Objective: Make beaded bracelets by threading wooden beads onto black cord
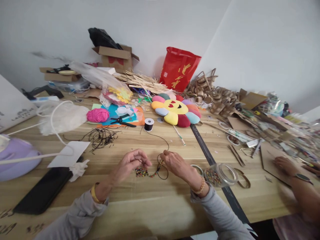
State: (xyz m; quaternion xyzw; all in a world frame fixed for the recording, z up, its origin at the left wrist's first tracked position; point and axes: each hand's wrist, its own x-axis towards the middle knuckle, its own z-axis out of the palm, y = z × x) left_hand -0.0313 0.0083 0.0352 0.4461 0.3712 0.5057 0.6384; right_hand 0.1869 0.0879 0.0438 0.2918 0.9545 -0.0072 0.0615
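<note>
My right hand [173, 162] is closed in a pinch on a thin black cord [168, 174], which loops below and beside the fingers. A short run of small coloured beads [151, 175] is strung on it, curving leftward from that hand. At its left end lies a small pile of loose multicoloured beads [140, 172]. Just above this pile is my left hand [132, 162], its fingers loosely bent and apart, with no held thing visible. The cord trails back toward a white spool wound with black cord [149, 124].
A clear jar of beads [219, 175] lies on its side at right. Behind are black cord snippets [101, 137], pliers [123, 120], pink yarn [98, 115] and a flower cushion [176, 108]. A black case [43, 191] lies left; another person's hand [285, 165] rests at right.
</note>
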